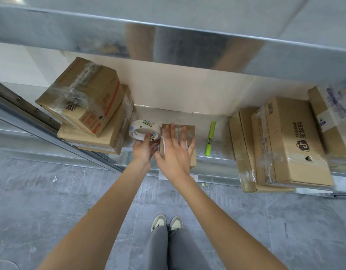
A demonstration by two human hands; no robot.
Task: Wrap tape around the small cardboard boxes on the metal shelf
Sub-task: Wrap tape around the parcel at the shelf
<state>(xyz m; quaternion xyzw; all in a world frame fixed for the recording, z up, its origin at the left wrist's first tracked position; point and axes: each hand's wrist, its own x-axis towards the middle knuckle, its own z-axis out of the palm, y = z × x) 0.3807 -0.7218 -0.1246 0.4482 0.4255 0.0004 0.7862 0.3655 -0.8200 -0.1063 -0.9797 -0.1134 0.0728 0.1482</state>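
Small cardboard box (pixel 190 133) sits at the front edge of the metal shelf (pixel 213 162), and your right hand (pixel 175 151) lies flat on its top, fingers straight and spread. Just beside it to the left, your left hand (pixel 145 148) grips the tape roll (pixel 144 131), thumb curled over its rim. A green cutter (pixel 210 138) lies to the right.
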